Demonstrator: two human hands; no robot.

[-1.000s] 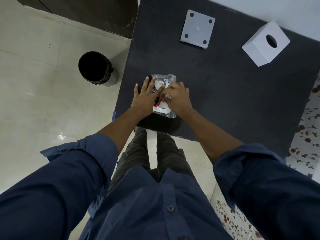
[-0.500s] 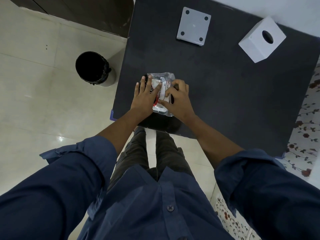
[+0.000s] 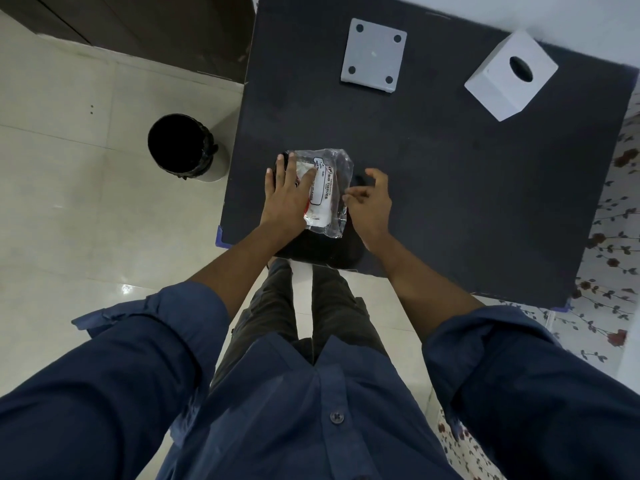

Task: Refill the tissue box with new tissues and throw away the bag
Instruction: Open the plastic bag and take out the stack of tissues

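At the left of the frame a black bin (image 3: 183,144) stood on the pale tiled floor (image 3: 69,174), close beside the left edge of the dark table (image 3: 450,188). Its inside showed only black, so its contents could not be told. In the upper middle a flat grey plate (image 3: 374,56) with four holes lay on the table, and at the upper right the white box (image 3: 509,75) sat tilted, its round opening facing up and dark within. Nothing stood between these and the hands.

In the middle, near the table's lower edge, the clear bag (image 3: 327,192) of white tissues lay flat, a printed label along it. The left hand (image 3: 287,199) lay spread and flat over the bag's left half, fingers (image 3: 308,176) pressing on it, not closed around it. Just right of the bag, the right hand (image 3: 370,206) hovered half-open, its curled fingertips (image 3: 348,197) at the bag's right edge; whether they pinched the film could not be told.
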